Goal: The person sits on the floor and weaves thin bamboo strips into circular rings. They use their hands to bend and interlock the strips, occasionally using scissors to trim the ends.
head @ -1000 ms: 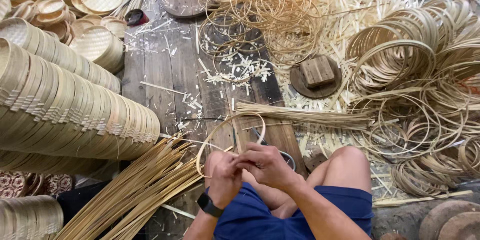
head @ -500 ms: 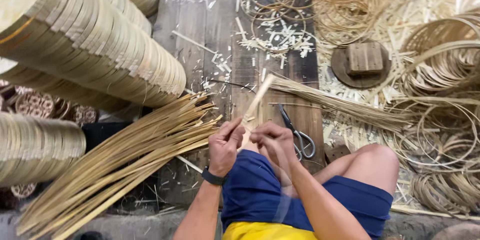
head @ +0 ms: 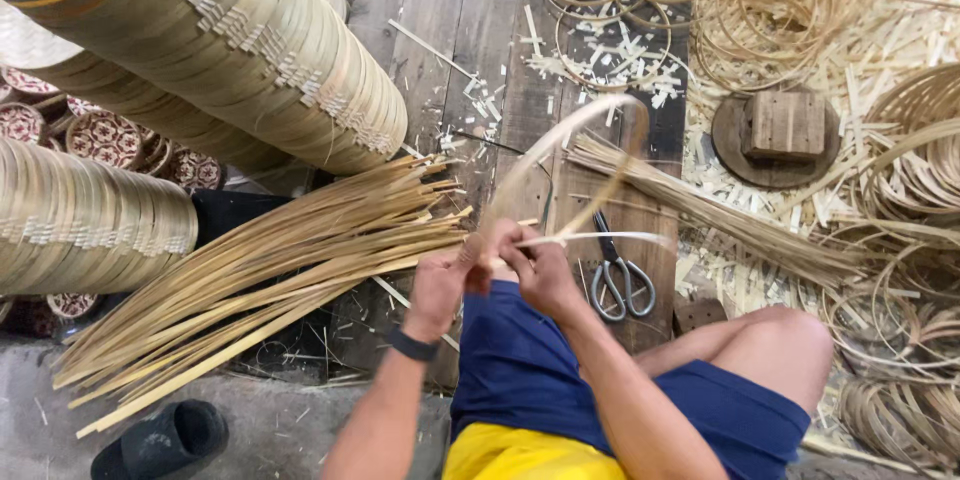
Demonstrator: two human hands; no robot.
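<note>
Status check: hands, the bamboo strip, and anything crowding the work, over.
Left hand and right hand both pinch the bamboo strip, bent into a loop. Scissors lie just right of the hands. Bundle of bamboo strips close at left.

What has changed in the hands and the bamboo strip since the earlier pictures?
Both the left hand and right hand keep pinching the bamboo strip; its loop now arcs up over the scissors. The loose strip bundle stays in place.

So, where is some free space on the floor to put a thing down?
Barest: dark planks between the stacked bamboo rims and the loose hoops, only chips there. Crowded: around the scissors and strip bundle.
</note>
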